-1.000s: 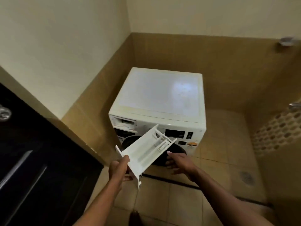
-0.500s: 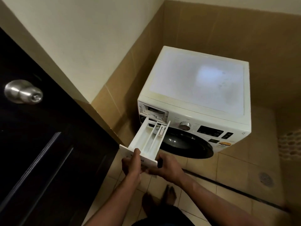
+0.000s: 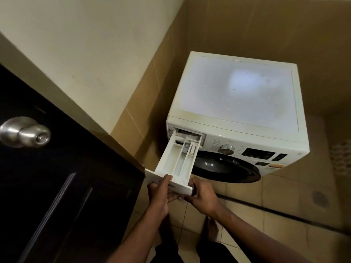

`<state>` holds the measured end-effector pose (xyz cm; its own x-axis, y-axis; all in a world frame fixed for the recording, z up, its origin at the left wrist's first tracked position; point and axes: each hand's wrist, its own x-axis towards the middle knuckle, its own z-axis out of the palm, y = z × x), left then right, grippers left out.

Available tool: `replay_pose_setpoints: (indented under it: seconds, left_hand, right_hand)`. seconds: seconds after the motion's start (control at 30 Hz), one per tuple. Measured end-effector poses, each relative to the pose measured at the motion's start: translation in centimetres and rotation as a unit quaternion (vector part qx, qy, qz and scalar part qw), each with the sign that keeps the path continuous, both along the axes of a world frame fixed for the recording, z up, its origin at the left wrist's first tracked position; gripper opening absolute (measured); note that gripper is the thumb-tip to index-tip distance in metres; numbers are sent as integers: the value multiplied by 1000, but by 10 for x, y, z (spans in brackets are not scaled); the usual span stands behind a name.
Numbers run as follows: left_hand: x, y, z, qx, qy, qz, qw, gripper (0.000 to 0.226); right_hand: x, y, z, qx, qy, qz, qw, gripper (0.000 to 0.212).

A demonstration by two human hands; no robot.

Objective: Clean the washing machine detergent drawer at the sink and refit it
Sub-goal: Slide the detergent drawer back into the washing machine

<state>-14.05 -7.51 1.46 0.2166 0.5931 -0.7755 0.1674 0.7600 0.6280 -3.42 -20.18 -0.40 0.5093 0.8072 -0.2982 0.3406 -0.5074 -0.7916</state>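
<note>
Both forearms extend from the lower edge to frame centre. The left hand [image 3: 159, 194] pinches the detergent drawer [image 3: 173, 164] front, thumb on top; the right hand [image 3: 201, 196] grips its right corner.

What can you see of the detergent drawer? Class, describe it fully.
The detergent drawer is a long white plastic tray, split lengthwise by thin walls into compartments. Its front panel bears lettering partly covered by a thumb. Its rear end sits in the slot of the washing machine; the rest juts out. The left hand and right hand grip the front panel.
</note>
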Motion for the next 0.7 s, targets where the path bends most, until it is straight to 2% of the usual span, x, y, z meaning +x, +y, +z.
replay_pose_setpoints:
  seconds: [0.17, 0.47, 0.7]
  left_hand:
    - [-4, 22, -13, -16, 3, -13, 1000, 58]
    - [-8, 30, -24, -10, -27, -40, 999, 59]
    - [-10, 29, -24, -8, -35, -25, 999, 64]
  right_hand:
    - [-9, 17, -9, -4, 2, -34, 999, 30]
    - [-17, 18, -10, -20, -14, -63, 998, 33]
    - [-13, 17, -8, -13, -6, -52, 999, 34]
